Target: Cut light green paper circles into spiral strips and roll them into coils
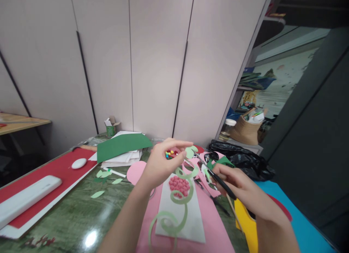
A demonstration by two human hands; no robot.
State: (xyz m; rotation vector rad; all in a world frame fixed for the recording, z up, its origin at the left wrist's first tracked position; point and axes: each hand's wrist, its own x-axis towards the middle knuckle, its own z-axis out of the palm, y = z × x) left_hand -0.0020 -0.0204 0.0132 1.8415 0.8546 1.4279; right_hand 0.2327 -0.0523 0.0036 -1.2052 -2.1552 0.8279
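Note:
My left hand (pixel 160 163) pinches the top end of a light green curly paper strip (pixel 180 205) between thumb and fingers. The strip winds down over a white card (pixel 191 220) that carries a cluster of pink balls (pixel 179 184). The card rests on a pink sheet (pixel 215 227). My right hand (pixel 240 189) is closed on black-handled scissors (pixel 215 176), whose blades point toward the leafy tip of the strip (pixel 191 151) by my left fingers.
Loose green paper leaves (pixel 105 174) lie on the green marble table (pixel 68 216). A dark green sheet (pixel 122 145) covers white papers at the back. A red mat (pixel 57 169) with a white case (pixel 25 198) sits left. Yellow (pixel 247 224) and blue (pixel 302 227) sheets and a black bag (pixel 242 158) are right.

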